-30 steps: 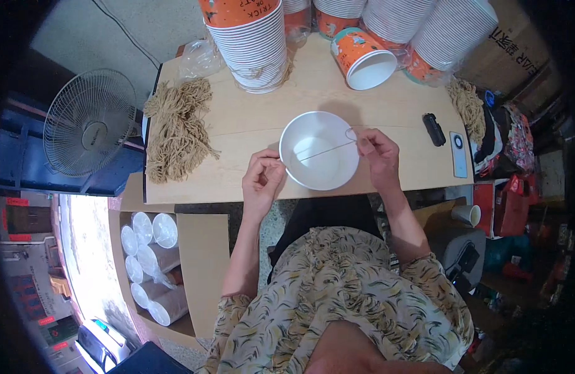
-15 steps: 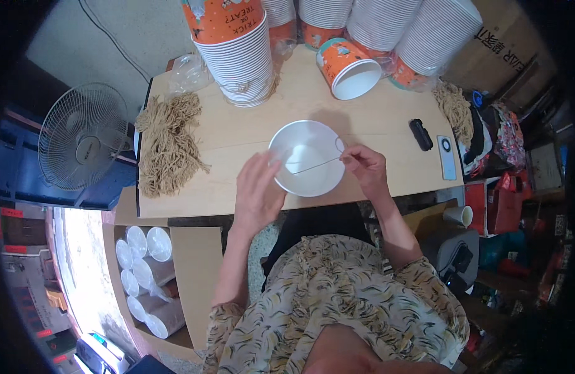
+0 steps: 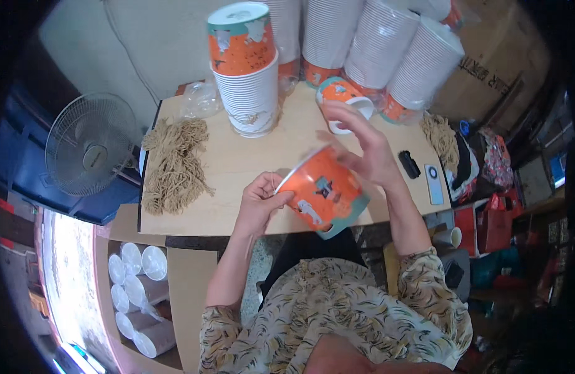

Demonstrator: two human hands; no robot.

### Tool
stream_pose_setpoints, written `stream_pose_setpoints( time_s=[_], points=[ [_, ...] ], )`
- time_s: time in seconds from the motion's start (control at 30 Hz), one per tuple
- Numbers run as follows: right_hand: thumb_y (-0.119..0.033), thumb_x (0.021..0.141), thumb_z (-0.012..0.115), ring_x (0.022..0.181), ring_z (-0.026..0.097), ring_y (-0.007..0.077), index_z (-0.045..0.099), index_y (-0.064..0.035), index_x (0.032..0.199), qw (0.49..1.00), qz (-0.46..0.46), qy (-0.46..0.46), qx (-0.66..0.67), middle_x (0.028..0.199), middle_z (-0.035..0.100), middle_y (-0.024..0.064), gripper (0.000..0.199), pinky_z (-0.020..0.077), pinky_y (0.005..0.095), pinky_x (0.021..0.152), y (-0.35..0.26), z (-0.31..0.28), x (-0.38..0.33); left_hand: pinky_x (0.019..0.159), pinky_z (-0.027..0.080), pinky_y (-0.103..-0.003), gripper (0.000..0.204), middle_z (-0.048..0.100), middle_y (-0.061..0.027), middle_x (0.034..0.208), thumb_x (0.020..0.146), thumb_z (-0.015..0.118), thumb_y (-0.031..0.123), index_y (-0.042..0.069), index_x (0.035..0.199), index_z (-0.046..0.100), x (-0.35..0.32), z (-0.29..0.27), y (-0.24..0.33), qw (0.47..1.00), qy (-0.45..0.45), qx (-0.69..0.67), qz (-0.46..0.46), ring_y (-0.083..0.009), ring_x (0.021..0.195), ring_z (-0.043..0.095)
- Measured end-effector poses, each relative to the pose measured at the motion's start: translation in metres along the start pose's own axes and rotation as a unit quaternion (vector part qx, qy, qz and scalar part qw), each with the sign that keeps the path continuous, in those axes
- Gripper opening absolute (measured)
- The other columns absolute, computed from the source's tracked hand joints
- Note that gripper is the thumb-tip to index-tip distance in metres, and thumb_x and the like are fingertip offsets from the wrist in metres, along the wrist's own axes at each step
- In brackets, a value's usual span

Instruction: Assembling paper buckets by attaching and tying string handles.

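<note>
An orange and green printed paper bucket (image 3: 322, 193) is tilted on its side near the table's front edge, its white rim toward the left and back. My left hand (image 3: 262, 201) pinches that rim with thumb and fingers. A short bit of thin cord shows by its fingertips. Above the bucket's right side my right hand (image 3: 367, 149) is raised with fingers apart, partly smeared by motion and holding nothing I can see. A second orange bucket (image 3: 337, 92) lies on its side behind this hand. To the left, a bundle of tan cords (image 3: 175, 165) rests on the table.
A tall stack of upturned buckets (image 3: 247, 93) stands at the back left, with wrapped stacks (image 3: 387, 43) behind. A black case (image 3: 409, 164) and a phone (image 3: 433, 184) lie at the right. A fan (image 3: 91, 149) and an open carton (image 3: 191, 293) of wrapped cups are at the left.
The bucket has turned from mouth-up onto its side. My left hand has moved onto its rim; my right hand has let go of the cord, risen and opened.
</note>
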State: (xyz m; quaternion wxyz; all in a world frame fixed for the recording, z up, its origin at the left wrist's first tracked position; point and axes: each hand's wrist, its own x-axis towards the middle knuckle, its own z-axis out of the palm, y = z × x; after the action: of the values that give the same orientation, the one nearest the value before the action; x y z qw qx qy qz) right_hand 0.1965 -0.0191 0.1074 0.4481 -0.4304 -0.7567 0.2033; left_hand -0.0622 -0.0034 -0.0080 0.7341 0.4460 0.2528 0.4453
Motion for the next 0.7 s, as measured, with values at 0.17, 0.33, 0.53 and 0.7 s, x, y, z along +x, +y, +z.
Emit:
stream_pose_setpoints(
  time_s=[0.17,0.33,0.53,0.7],
  points=[
    [-0.059,0.067,0.086,0.140,0.041,0.0320,0.050,0.0040,0.141,0.998,-0.031,0.042,0.031,0.149,0.044,0.0201,0.103,0.0363,0.0439,0.112,0.012,-0.006,-0.025,0.061,0.044,-0.017,0.023,0.069,-0.0005,0.089,0.089,0.071,-0.002,0.008,0.107,0.059,0.008,0.017,0.027,0.985,0.068,-0.159,0.016,-0.0030,0.067,0.058],
    [-0.061,0.047,0.095,0.150,0.024,0.0333,0.018,0.0025,0.156,0.997,-0.032,0.061,0.021,0.162,0.019,0.0199,0.148,0.0255,0.0476,0.120,0.013,0.008,-0.013,0.072,0.053,-0.017,0.048,0.066,-0.0030,0.117,0.093,0.064,-0.002,0.009,0.136,0.046,0.023,0.024,0.061,0.979,0.061,-0.159,0.110,-0.0032,0.091,0.065],
    [-0.047,0.049,0.098,0.146,0.032,0.0310,0.006,0.0001,0.157,0.991,-0.066,0.118,-0.002,0.161,0.020,0.0174,0.150,0.0308,0.0464,0.119,-0.002,0.012,0.036,0.068,0.048,-0.020,0.085,0.064,-0.0072,0.118,0.091,0.066,-0.001,0.010,0.159,0.017,0.050,0.040,0.119,0.977,0.046,-0.091,0.190,-0.0054,0.086,0.061],
    [-0.045,0.053,0.093,0.140,0.038,0.0341,0.024,-0.0026,0.155,0.953,-0.160,0.186,-0.180,0.152,0.035,0.0180,0.130,0.0364,0.0453,0.114,-0.031,-0.031,0.122,0.064,0.050,-0.021,0.087,0.054,-0.0135,0.138,0.095,0.068,0.019,0.013,0.161,0.011,0.118,0.019,0.202,0.962,-0.035,-0.021,0.272,-0.0122,0.101,0.061]
  ],
)
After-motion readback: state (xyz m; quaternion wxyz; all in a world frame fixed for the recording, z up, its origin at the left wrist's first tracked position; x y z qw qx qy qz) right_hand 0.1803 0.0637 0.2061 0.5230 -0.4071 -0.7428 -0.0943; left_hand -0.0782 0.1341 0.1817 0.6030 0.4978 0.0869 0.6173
